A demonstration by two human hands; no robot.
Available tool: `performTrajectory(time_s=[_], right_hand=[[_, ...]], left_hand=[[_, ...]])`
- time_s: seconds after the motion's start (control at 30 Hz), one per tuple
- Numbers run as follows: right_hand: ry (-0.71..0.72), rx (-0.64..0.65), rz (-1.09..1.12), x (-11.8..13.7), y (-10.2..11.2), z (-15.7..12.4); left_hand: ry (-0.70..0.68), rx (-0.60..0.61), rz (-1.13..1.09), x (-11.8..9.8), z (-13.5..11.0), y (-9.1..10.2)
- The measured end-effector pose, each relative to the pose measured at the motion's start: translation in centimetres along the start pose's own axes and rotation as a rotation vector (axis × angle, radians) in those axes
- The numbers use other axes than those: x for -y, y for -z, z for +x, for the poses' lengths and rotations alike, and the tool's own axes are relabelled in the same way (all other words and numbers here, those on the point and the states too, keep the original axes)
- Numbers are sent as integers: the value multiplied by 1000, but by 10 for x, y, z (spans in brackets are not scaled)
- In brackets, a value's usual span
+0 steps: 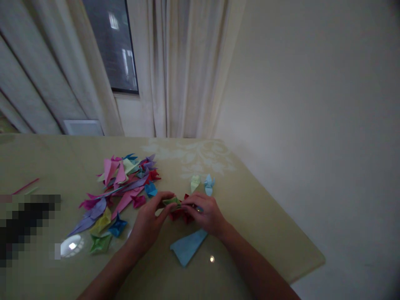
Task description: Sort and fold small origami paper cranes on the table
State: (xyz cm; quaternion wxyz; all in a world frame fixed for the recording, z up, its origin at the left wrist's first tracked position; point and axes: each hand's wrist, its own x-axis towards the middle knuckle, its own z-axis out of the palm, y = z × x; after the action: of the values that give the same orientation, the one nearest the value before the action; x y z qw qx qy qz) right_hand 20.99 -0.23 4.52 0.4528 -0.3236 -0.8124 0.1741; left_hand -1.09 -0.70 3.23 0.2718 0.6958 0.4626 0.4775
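Observation:
Between the fingertips of both hands is a small green folded paper piece (171,201). My left hand (152,216) pinches its left side, thumb below and fingers above. From the right, my right hand (204,211) grips the other end with thumb and fingertips. Red folded paper (176,215) lies on the table just under the hands, partly hidden by them. Close below my right hand rests a light blue folded paper (188,248), its upper end near the wrist. Beyond the hands are a pale green paper figure (195,183) and a light blue paper figure (209,184).
A heap of colourful folded paper pieces (125,177) spreads over the table (265,216) left of my hands. Nearer are a blue paper star (118,226) and a green one (100,243). A pink strip (26,186) lies far left. The wall (328,125) borders the table's right side.

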Motion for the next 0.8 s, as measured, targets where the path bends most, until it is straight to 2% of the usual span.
performTrajectory(time_s=[0.17,0.27,0.37,0.47,0.63,0.7,0.8], right_hand=[[-75,-114,-51,-8,-10,5],[-114,-111,-65,-10,-14,10],[-169,-62,-108,-8,-14,12],[-173,64,-163,-8,-14,13],[-156,176,-242,-17,-23,13],[-146,156,-217,-20,-25,13],[-171,0,-141,-19,-25,14]], left_hand=[[100,-118,46,17,14,13],[60,-142,183,29,20,18],[-55,-92,467,39,20,21],[-120,3,727,48,16,21],[-120,125,820,52,14,23],[-104,142,801,51,13,26],[-71,112,748,50,13,30]])
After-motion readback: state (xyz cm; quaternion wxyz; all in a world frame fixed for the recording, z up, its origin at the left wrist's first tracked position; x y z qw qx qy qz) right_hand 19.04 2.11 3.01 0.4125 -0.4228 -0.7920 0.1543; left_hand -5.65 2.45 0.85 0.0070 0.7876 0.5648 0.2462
